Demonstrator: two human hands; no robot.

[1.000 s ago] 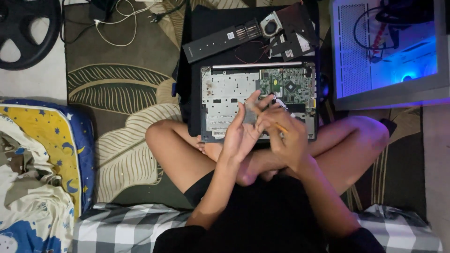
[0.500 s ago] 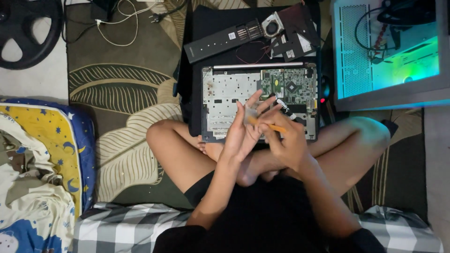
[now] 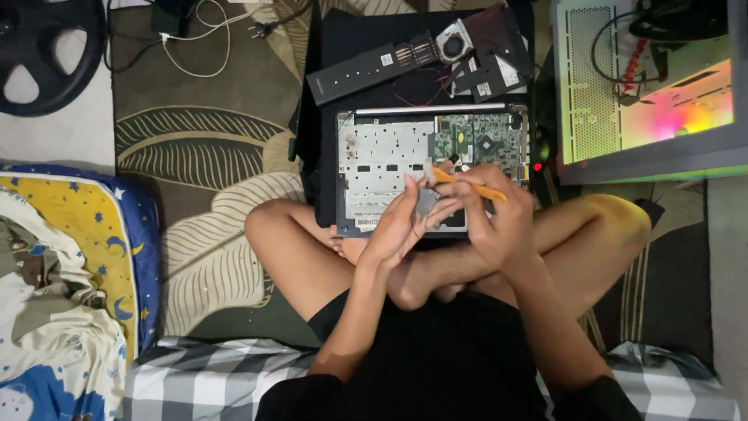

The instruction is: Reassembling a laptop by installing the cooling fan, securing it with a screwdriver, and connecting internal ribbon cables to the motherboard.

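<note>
Hands first: left hand (image 3: 401, 226) cups a small grey metal part (image 3: 427, 199), fingers curled at its edges, just above the opened laptop (image 3: 389, 168). Right hand (image 3: 491, 214) pinches an orange pry tool (image 3: 467, 185), tip at that part. It looks light, stiff and easily bent, so best gripped by the rims. Beyond, a green circuit board (image 3: 483, 144) lies bare, then a loose fan (image 3: 454, 43).
</note>
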